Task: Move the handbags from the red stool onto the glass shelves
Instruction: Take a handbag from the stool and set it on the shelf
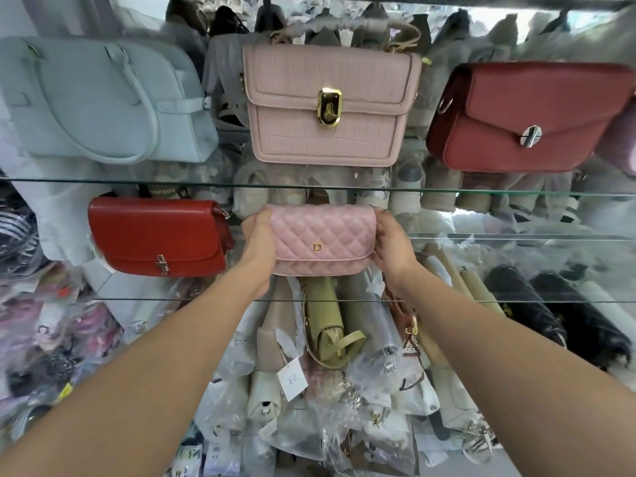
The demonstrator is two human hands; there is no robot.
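Item: pink quilted leather handbag (321,241), frame centre, on lower glass shelf (516,301). Left hand (258,242) and right hand (392,243) clasp its ends. Advice: seat upright, clear of red flap bag (156,235), then release.

A pile of stock wrapped in clear plastic (375,342) is seen low in the middle of the view. An olive-green bag (323,321) is stood on end among it, unwrapped, with its strap looped at the bottom. A white paper tag (292,378) is hung just left of it, its print too small to be read. Two black quilted bags (550,315) are laid side by side at the right. Beige rolled pieces (444,266) are leaned between these and the pile. Pink packets (86,325) are heaped at the left, blurred.
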